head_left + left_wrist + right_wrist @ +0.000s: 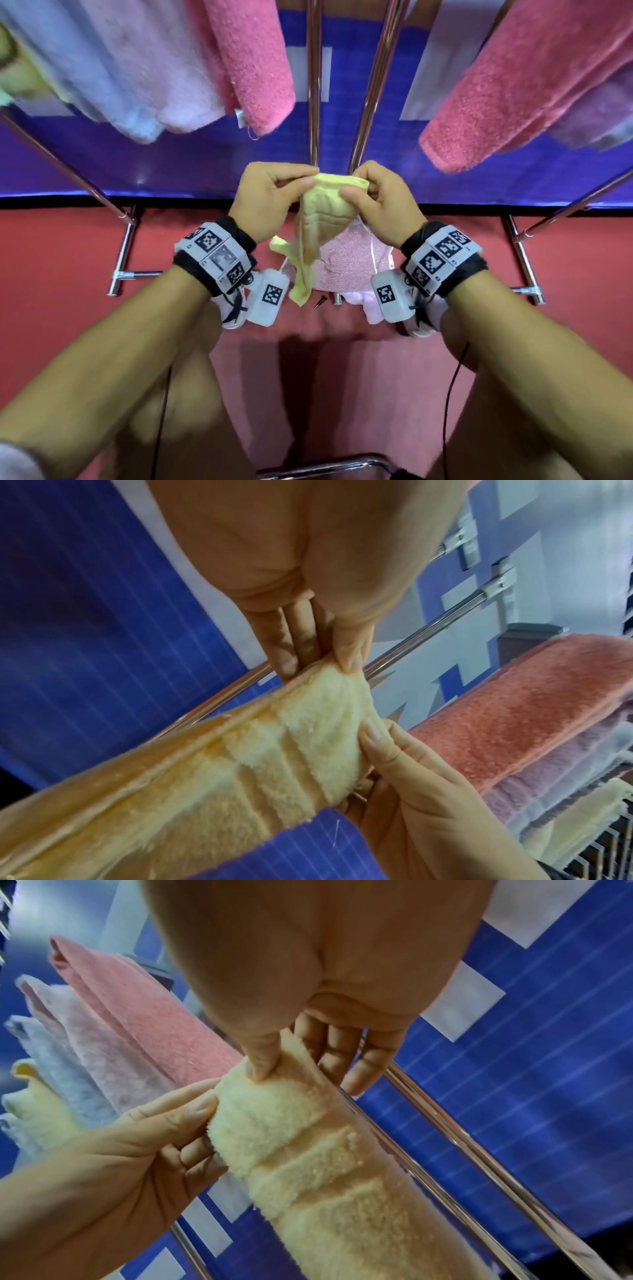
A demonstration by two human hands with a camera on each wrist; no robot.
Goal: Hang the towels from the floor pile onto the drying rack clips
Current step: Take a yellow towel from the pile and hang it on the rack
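Observation:
A small yellow towel (317, 219) hangs between my two hands in front of the chrome rack rods (313, 85). My left hand (301, 181) pinches its top edge at the left end and my right hand (358, 192) pinches the right end. In the left wrist view the left thumb and fingers (287, 653) clamp the towel (274, 750) at its hem. In the right wrist view my right thumb (260, 1066) presses the folded towel (308, 1150) against the fingers. Below it a pale pink towel (349, 260) lies on the red floor. No clips are visible.
Pink (253, 68), light pink and pale blue towels hang on the rack at upper left. A pink towel (513, 96) and a lilac one hang at upper right. A blue wall panel (171, 164) stands behind. Rack legs (123, 250) rest on the floor at both sides.

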